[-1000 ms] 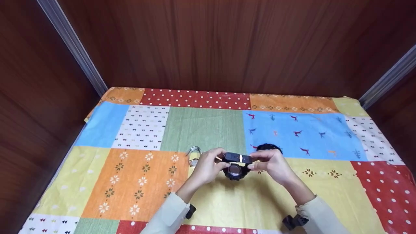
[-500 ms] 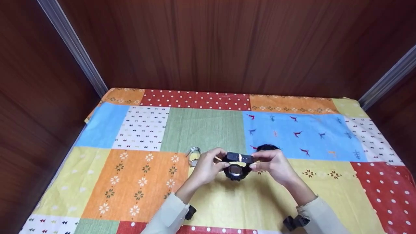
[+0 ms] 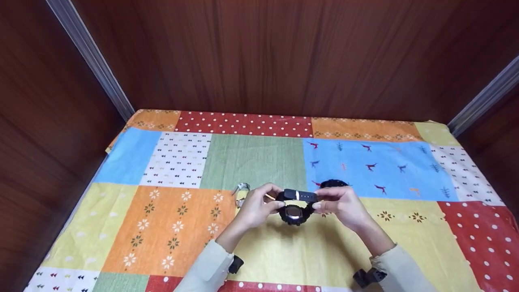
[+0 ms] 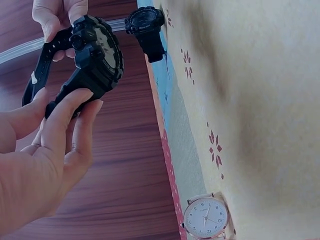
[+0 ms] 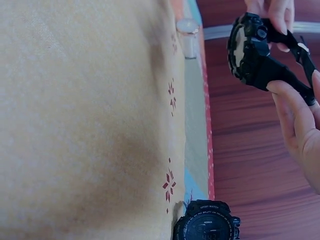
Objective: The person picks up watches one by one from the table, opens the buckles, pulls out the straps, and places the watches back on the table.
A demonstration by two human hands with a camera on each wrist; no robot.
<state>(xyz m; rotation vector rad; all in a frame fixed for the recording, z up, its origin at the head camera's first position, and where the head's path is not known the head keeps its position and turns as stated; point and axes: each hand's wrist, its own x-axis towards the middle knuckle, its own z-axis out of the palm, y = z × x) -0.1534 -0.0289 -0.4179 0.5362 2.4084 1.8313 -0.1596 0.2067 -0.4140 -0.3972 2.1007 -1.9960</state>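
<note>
Three watches are present: two black, one white-dialled. The held black watch [image 3: 293,215] is raised above the patchwork-covered surface [image 3: 255,158], about midway between its left and right edges; the left hand [image 3: 255,207] and right hand [image 3: 344,207] pinch opposite sides of its looped strap [image 3: 291,195]. The second black watch [image 4: 145,21] lies toward the surface's right edge, the white-dialled watch [image 4: 205,217] toward its left edge. In the head view, the hands partly cover both resting watches. The right wrist view crops the second black watch. The held watch's dial markings are illegible. The surface's near edge is out of frame.
</note>
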